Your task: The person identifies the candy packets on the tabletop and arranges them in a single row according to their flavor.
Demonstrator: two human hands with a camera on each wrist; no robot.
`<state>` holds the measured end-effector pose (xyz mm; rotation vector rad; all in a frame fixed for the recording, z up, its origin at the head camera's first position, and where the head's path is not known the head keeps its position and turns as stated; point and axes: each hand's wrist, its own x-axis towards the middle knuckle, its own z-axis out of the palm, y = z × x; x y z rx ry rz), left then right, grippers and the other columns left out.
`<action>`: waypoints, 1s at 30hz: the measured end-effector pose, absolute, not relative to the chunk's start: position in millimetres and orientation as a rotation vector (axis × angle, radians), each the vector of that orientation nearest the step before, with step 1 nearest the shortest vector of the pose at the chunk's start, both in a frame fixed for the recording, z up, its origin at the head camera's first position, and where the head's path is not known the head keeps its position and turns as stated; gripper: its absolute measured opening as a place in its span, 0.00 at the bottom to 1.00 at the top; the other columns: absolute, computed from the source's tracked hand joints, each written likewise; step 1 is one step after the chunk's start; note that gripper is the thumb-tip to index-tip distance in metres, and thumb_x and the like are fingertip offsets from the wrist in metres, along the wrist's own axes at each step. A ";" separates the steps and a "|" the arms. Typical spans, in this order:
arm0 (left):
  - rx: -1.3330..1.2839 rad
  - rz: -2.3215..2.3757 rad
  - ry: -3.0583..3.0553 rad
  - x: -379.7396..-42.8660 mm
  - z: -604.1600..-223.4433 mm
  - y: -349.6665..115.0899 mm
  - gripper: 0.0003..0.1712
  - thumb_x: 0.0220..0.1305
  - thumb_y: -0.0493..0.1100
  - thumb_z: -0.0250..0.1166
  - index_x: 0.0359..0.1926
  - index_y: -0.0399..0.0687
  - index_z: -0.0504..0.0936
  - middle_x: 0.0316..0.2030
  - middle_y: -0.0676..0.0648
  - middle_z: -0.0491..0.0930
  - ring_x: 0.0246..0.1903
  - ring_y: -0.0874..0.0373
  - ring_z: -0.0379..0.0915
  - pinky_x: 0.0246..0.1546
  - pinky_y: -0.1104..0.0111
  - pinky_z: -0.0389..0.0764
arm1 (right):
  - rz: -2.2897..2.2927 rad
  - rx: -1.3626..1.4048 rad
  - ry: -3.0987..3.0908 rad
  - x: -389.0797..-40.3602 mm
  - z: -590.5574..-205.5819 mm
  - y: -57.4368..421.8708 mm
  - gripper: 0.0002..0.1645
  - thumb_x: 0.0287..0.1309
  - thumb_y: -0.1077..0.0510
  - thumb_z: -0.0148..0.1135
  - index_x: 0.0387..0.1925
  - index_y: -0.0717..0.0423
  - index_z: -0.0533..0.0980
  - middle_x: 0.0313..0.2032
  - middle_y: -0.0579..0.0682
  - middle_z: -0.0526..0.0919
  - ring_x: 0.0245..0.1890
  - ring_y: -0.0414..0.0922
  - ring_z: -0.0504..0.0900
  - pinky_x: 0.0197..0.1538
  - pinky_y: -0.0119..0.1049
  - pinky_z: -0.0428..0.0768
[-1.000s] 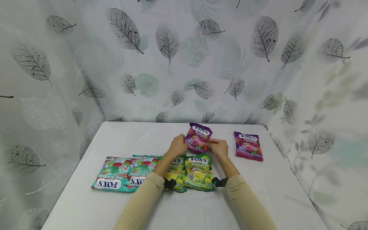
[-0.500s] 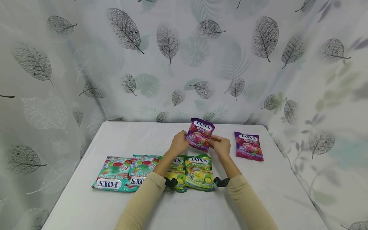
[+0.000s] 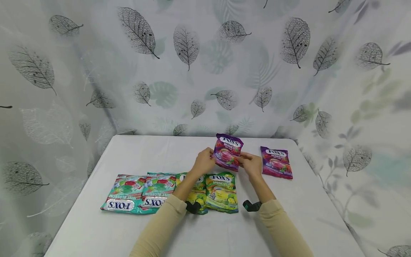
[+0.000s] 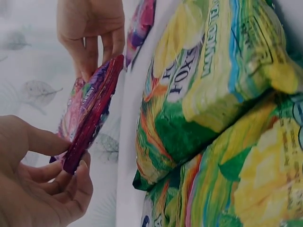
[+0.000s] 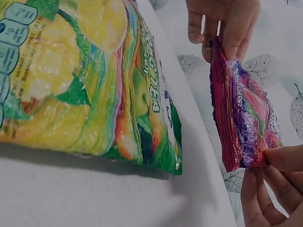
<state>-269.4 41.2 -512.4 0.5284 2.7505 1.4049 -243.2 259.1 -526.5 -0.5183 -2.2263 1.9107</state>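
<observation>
Both hands hold a purple Fox's Berries candy bag [image 3: 228, 152] above the table, its printed front toward the head camera. My left hand [image 3: 204, 161] pinches the bag's left edge; in the left wrist view its thumb and fingers [image 4: 81, 182] grip the bottom corner. On the opposite edge my right hand [image 3: 251, 165] pinches the bag between thumb and fingers, as the right wrist view shows. Just in front lie two yellow-green Spring Tea candy bags, the right one [image 3: 221, 192] fully seen and the left one [image 3: 196, 198] partly behind my left forearm.
A second purple Berries bag [image 3: 277, 162] lies flat at the right. To the left two teal Mint Blossom bags, one outer [image 3: 123, 194] and one inner [image 3: 158, 189], lie side by side, lettering upside down. The white table [image 3: 154, 150] ends at a leaf-print curtain [image 3: 199, 82].
The held Berries bag rose a little, then shifted slightly right with both hands. It stays gripped at both edges, and the bags on the table keep their places.
</observation>
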 end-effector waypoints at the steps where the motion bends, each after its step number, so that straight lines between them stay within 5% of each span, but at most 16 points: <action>1: 0.531 1.411 2.743 -268.1 -511.7 42.5 0.14 0.70 0.34 0.60 0.54 0.30 0.78 0.43 0.38 0.83 0.33 0.54 0.77 0.33 0.64 0.80 | 1.909 -0.518 -2.225 -241.9 -526.6 260.8 0.20 0.67 0.61 0.70 0.58 0.62 0.83 0.53 0.61 0.87 0.40 0.42 0.89 0.43 0.32 0.86; 13: 0.580 1.393 2.684 -252.9 -513.0 57.5 0.18 0.72 0.35 0.61 0.58 0.30 0.77 0.49 0.37 0.83 0.47 0.46 0.81 0.48 0.57 0.84 | 1.871 -0.535 -2.264 -224.6 -523.3 279.4 0.21 0.68 0.60 0.69 0.59 0.63 0.82 0.55 0.62 0.86 0.42 0.41 0.88 0.45 0.32 0.86; 30: 0.603 1.410 2.623 -239.9 -518.9 69.7 0.18 0.73 0.37 0.62 0.59 0.31 0.77 0.49 0.39 0.83 0.48 0.49 0.82 0.50 0.59 0.83 | 1.794 -0.570 -2.338 -208.4 -524.1 293.2 0.21 0.71 0.58 0.67 0.62 0.60 0.81 0.58 0.61 0.85 0.46 0.43 0.87 0.47 0.31 0.85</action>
